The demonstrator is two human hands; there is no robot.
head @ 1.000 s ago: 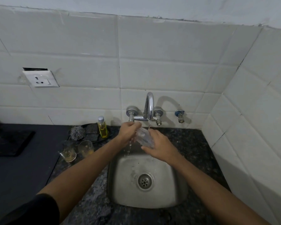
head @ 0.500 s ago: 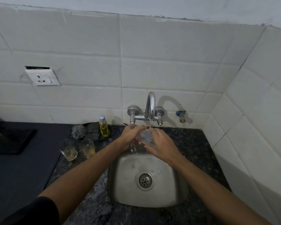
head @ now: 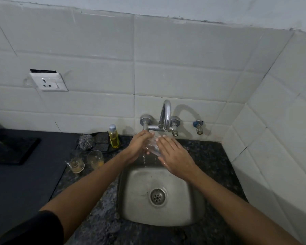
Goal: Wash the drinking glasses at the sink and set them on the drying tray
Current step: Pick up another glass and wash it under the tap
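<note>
clear drinking glass point(head: 153, 147) sits at frame centre, tilted under the tap point(head: 166, 115) so the stream runs over it and drains into the steel sink point(head: 131, 200). left hand point(head: 140, 147) has its fingers curled round the glass; right hand point(head: 175, 156) lies over it with fingers mostly straight, probably rubbing the wall. thin, smooth, wet glass, so slippery. two dirty glasses point(head: 94, 159) with yellow residue wait on the speckled stone desk point(head: 210, 156), left of centre, beside soap bottle point(head: 113, 137) and steel scrubber point(head: 86, 141). drying tray: can't tell.

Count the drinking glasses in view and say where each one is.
3. One glass is held between both hands under the running tap. Two dirty glasses stand side by side on the counter left of the sink. Others may be out of view.
</note>
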